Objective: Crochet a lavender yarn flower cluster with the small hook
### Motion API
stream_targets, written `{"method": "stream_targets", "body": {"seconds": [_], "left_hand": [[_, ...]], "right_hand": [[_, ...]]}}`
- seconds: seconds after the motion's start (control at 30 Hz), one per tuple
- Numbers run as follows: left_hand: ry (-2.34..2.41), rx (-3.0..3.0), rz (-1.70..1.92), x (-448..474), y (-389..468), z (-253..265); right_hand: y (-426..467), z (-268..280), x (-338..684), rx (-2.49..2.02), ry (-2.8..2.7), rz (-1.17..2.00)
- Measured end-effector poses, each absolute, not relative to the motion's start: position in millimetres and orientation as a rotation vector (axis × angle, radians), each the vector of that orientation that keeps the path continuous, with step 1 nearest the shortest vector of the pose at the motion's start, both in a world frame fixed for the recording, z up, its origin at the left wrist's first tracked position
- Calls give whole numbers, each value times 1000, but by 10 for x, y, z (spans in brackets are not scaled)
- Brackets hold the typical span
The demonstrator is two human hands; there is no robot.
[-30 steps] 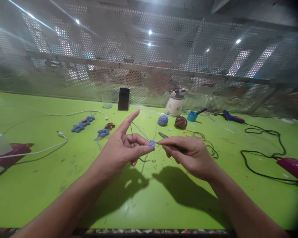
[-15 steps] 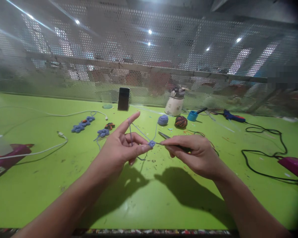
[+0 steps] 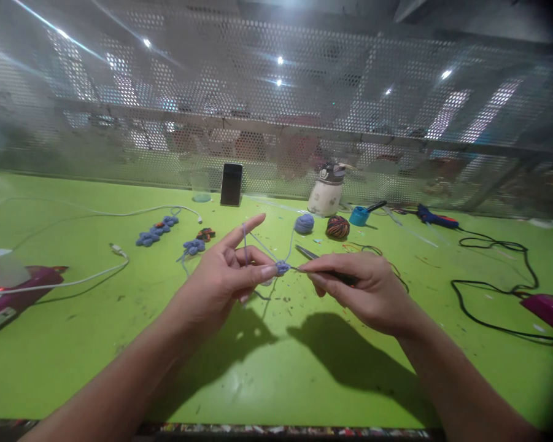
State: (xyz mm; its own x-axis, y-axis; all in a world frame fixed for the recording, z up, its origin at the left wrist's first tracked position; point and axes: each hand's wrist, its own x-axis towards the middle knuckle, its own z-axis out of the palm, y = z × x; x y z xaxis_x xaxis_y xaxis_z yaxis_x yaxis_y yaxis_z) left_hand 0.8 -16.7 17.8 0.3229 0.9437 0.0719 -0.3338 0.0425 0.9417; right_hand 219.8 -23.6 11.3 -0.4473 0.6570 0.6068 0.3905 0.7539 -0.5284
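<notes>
Between thumb and fingers, my left hand (image 3: 232, 267) pinches a small purple crochet piece (image 3: 282, 267). Its index finger is stretched out, with purple yarn (image 3: 245, 242) looped over it and running down to the piece. My right hand (image 3: 363, 288) grips a thin crochet hook (image 3: 296, 268) whose tip meets the piece's right side. Behind them sits a purple yarn ball (image 3: 304, 223), a strand leading from it toward the piece. Dark scissors (image 3: 305, 251) lie behind my right hand, partly hidden by it.
Crocheted flowers (image 3: 157, 231) lie at left. Further back are a phone (image 3: 231, 184), a multicoloured yarn ball (image 3: 337, 227), a white jar (image 3: 325, 193), a blue tape roll (image 3: 359, 215) and a glue gun (image 3: 436, 217). Power strips with cables (image 3: 21, 294) flank both sides.
The crochet piece has turned slightly between my left fingers, and the left index finger has dipped a little. Both hands stay in nearly the same place; the view has shifted slightly.
</notes>
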Motion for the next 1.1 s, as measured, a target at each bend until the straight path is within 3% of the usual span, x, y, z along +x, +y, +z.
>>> {"method": "stream_targets", "body": {"seconds": [0.73, 1.1], "left_hand": [[657, 1103, 1099, 0, -135, 129], [726, 1199, 1061, 12, -136, 118]], "right_hand": [[-262, 126, 2197, -795, -2088, 450], [-238, 35, 2116, -920, -1794, 1051]]}}
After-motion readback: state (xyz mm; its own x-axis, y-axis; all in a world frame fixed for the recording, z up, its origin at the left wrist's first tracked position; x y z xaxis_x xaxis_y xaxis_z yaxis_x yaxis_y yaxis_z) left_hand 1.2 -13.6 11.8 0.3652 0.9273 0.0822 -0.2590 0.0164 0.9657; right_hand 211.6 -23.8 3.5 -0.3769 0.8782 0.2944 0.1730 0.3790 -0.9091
